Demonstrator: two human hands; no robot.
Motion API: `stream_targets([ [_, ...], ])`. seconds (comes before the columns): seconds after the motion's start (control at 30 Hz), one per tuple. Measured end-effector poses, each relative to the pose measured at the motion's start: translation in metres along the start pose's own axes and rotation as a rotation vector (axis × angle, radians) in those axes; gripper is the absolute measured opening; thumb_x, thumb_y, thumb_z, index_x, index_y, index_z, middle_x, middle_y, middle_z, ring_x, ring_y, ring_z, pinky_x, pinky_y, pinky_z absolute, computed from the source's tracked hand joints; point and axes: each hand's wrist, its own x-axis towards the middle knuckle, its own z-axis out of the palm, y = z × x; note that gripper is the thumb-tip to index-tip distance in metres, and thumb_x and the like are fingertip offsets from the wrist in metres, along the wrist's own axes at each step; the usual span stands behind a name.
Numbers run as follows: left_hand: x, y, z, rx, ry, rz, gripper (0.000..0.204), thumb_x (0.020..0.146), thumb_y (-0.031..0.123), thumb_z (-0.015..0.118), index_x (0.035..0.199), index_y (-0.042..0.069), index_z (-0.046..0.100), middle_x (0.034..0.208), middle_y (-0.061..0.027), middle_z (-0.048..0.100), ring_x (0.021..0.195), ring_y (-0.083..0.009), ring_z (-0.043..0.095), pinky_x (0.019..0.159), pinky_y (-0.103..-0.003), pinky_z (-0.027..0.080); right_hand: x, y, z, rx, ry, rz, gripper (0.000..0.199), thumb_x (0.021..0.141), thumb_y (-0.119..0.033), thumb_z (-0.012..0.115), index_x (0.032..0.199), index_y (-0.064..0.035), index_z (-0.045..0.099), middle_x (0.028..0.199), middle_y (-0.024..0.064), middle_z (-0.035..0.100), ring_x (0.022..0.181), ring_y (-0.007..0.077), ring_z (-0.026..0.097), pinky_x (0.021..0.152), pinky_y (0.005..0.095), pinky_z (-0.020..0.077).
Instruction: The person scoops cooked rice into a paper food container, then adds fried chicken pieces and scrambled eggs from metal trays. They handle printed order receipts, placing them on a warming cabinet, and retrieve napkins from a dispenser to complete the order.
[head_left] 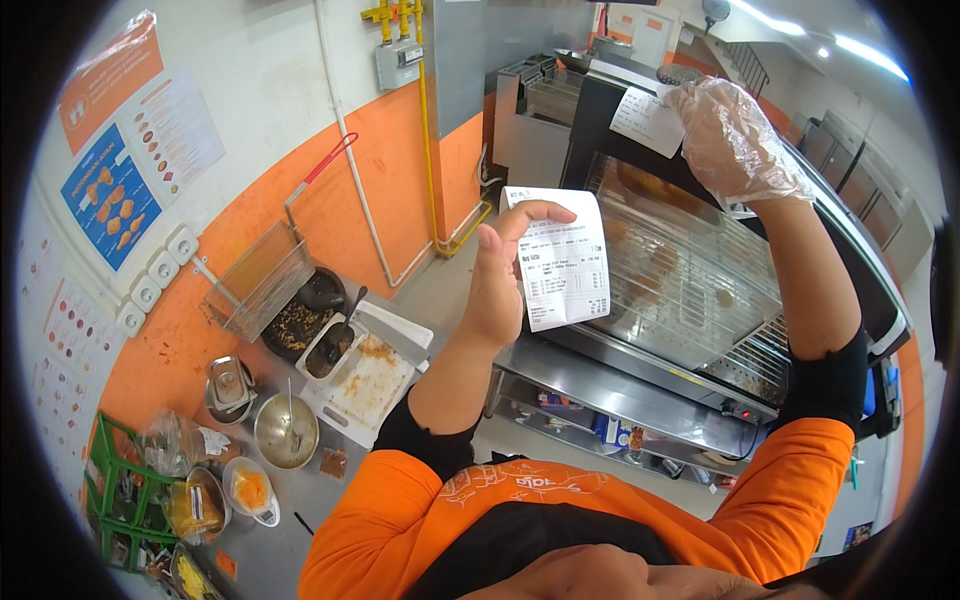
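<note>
The bare left hand [500,280] pinches a long white receipt [562,262] between thumb and fingers, holding it upright over the near-left corner of the glass warming cabinet [690,300]; the right hand [735,140], in a clear plastic glove, grips a second white slip [648,120] at the cabinet's far top edge; browned pieces of food show through the wire racks inside the cabinet; left of the cabinet, a steel bench [300,500] carries a wire fry basket [255,285], a white tray [370,380] and a metal bowl [285,432].

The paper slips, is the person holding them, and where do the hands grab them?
Yes. The bare left hand pinches the long receipt at its left edge. The gloved right hand touches the smaller slip at its right edge; whether it grips is unclear.
</note>
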Motion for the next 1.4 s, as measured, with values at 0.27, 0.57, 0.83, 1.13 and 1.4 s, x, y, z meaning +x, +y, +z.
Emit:
stream_targets([
  [0.27, -0.003, -0.002, 0.0, -0.012, -0.017, 0.02, 0.1, 0.095, 0.084, 0.009, 0.124, 0.002, 0.057, 0.114, -0.0166, 0.067, 0.105, -0.0233, 0.068, 0.093, -0.037, 0.056, -0.004, 0.008, 0.022, 0.025, 0.292, -0.109, 0.025, 0.086, -0.009, 0.063, 0.108, 0.0002, 0.073, 0.103, 0.0221, 0.07, 0.098, 0.0381, 0.068, 0.093, 0.047, 0.0551],
  [0.57, -0.007, 0.005, 0.001, -0.014, -0.025, 0.013, 0.098, 0.096, 0.083, 0.01, 0.124, 0.002, 0.057, 0.116, -0.0171, 0.066, 0.108, -0.0241, 0.068, 0.094, -0.038, 0.055, -0.006, 0.018, -0.003, 0.247, 0.068, -0.087, 0.047, 0.094, -0.028, 0.053, 0.132, -0.0019, 0.062, 0.117, 0.0253, 0.067, 0.111, 0.0413, 0.063, 0.103, 0.0502, 0.0472],
  [0.83, -0.015, 0.01, 0.005, 0.033, -0.022, 0.013, 0.089, 0.101, 0.076, 0.013, 0.125, 0.003, 0.057, 0.118, -0.016, 0.066, 0.11, -0.024, 0.067, 0.097, -0.038, 0.053, -0.033, 0.037, -0.011, 0.209, 0.543, -0.12, 0.045, 0.099, -0.03, 0.052, 0.138, -0.0071, 0.054, 0.128, 0.0215, 0.065, 0.113, 0.0384, 0.066, 0.102, 0.0491, 0.0468],
  [1.13, -0.102, -0.003, -0.042, 0.702, 0.229, 0.064, 0.019, 0.102, 0.008, 0.051, 0.12, 0.005, 0.059, 0.113, -0.0095, 0.065, 0.108, -0.0201, 0.065, 0.094, -0.033, 0.053, -0.159, -0.066, 0.025, 0.601, 0.611, -0.356, 0.043, 0.095, -0.013, 0.057, 0.137, -0.0042, 0.058, 0.134, 0.0192, 0.064, 0.129, 0.0383, 0.058, 0.113, 0.0484, 0.0408],
  [1.4, -0.433, -0.075, -0.153, 1.255, 0.747, -0.573, 0.052, 0.086, -0.005, 0.066, 0.133, 0.009, 0.051, 0.134, -0.0196, 0.052, 0.129, -0.0392, 0.051, 0.112, -0.044, 0.041, -0.349, -0.221, 0.23, 1.103, -0.198, -0.25, 0.036, 0.09, -0.004, 0.067, 0.126, -0.006, 0.062, 0.126, 0.0198, 0.062, 0.122, 0.0391, 0.058, 0.104, 0.0489, 0.0477],
])
